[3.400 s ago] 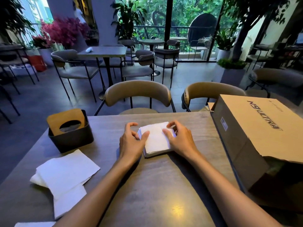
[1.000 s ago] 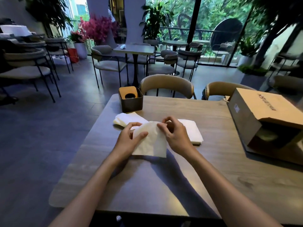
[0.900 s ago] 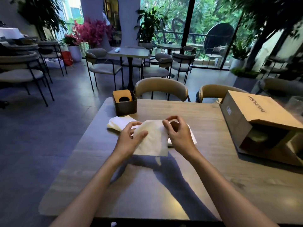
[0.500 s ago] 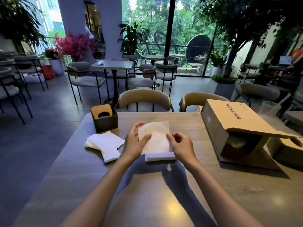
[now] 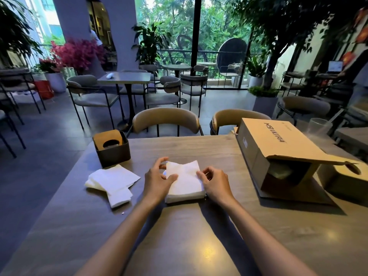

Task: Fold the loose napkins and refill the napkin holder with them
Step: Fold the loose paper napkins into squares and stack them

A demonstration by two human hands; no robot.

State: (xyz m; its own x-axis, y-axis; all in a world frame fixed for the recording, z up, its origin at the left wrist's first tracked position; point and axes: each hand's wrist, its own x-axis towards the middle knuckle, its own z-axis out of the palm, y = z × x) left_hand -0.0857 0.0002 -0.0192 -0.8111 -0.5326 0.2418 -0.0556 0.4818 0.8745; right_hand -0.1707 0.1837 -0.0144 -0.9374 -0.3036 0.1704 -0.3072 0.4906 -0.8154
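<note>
A folded white napkin (image 5: 184,175) lies slightly askew on top of a stack of folded napkins (image 5: 185,194) at the middle of the wooden table (image 5: 199,240). My left hand (image 5: 156,181) pinches its left edge, thumb on top. My right hand (image 5: 216,183) pinches its right edge with curled fingers. Left of the stack lies a small pile of loose unfolded napkins (image 5: 113,179). Behind that pile stands the dark napkin holder (image 5: 114,155) with its wooden lid tilted inside.
An open cardboard box (image 5: 278,142) lies on its side at the table's right. Another wooden-topped holder (image 5: 342,177) sits beyond it, and a clear glass (image 5: 318,126) stands at the far right. Two tan chairs (image 5: 165,118) stand against the far edge.
Both hands have lowered the napkin from the air onto the folded stack. The view has swung, so the stack now sits centred with the loose pile to its left.
</note>
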